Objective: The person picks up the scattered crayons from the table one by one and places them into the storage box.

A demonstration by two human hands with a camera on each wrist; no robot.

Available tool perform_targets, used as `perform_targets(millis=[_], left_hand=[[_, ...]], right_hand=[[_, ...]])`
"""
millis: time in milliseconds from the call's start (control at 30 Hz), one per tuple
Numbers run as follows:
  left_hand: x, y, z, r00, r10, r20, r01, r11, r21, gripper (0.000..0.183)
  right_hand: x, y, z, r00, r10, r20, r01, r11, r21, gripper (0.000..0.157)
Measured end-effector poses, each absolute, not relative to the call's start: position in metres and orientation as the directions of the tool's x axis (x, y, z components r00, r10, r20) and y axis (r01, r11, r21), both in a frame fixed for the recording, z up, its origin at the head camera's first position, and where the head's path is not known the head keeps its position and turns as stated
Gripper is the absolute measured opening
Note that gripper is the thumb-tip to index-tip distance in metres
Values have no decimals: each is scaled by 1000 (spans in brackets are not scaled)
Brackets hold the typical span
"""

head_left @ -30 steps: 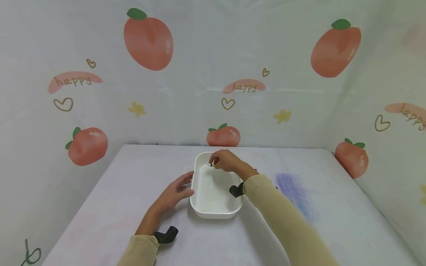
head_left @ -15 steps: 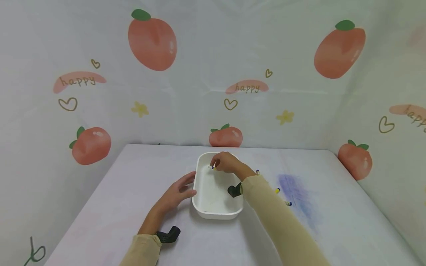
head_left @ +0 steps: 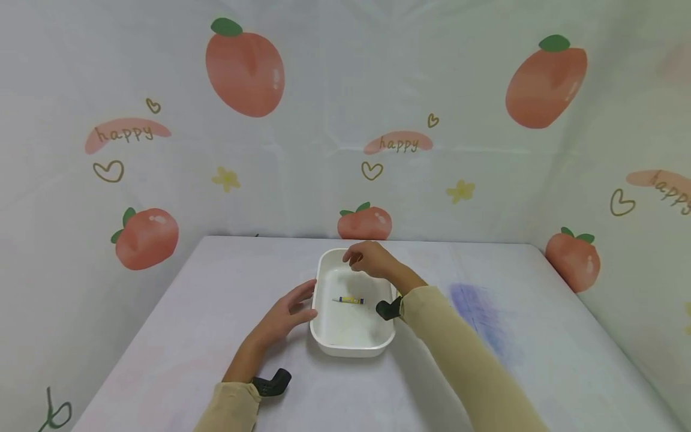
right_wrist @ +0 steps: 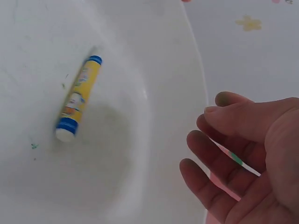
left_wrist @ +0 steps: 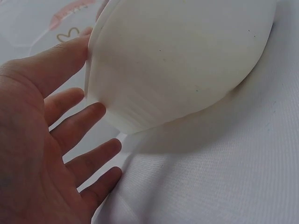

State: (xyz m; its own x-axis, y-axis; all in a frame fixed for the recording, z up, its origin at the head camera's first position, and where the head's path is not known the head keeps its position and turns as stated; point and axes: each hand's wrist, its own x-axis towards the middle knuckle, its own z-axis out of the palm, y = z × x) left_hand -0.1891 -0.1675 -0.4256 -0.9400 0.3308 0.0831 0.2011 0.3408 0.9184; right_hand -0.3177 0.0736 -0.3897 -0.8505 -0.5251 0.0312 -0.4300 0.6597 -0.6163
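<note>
A crayon [head_left: 351, 300] in a yellow wrapper with blue bands lies on the floor of a white tray [head_left: 345, 350]. The right wrist view shows the same crayon [right_wrist: 79, 98] from close by, its ends white. My right hand [head_left: 372, 259] hovers over the tray's far right part, fingers loosely bent with nothing between them. At the tray's left side is my left hand [head_left: 282, 315], fingers spread. In the left wrist view its thumb and fingertips [left_wrist: 99, 110] are right at the tray's outer wall [left_wrist: 187, 65].
A bit of yellow [head_left: 399, 294] shows between the tray's right side and my right sleeve [head_left: 459, 354]. Right of that, a blue-purple smudge [head_left: 477, 312] marks the white table cover [head_left: 259, 264]. A printed curtain [head_left: 302, 180] stands behind the table.
My right hand has let go of the crayon, which now lies in the tray nearer to me. The hand has lifted slightly away. Crayons right of the tray are now mostly hidden by the sleeve.
</note>
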Motion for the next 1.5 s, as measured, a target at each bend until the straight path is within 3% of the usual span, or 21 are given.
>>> perform_targets(millis=[533, 700, 1000, 1500], left_hand=[[-194, -168, -435, -949, 310, 66, 182, 363, 914, 66], [-207, -173, -460, -954, 292, 64, 175, 372, 912, 67], [-206, -173, -459, -956, 290, 50, 164, 385, 908, 67], [-207, -170, -459, -950, 300, 87, 201, 375, 905, 66]], right_hand=[[-294, 110, -380, -887, -460, 52, -352, 599, -719, 23], [-287, 124, -385, -891, -453, 35, -333, 598, -729, 23], [-274, 153, -398, -890, -446, 93, -352, 544, -762, 29], [-256, 177, -426, -891, -445, 86, -346, 547, -762, 32]])
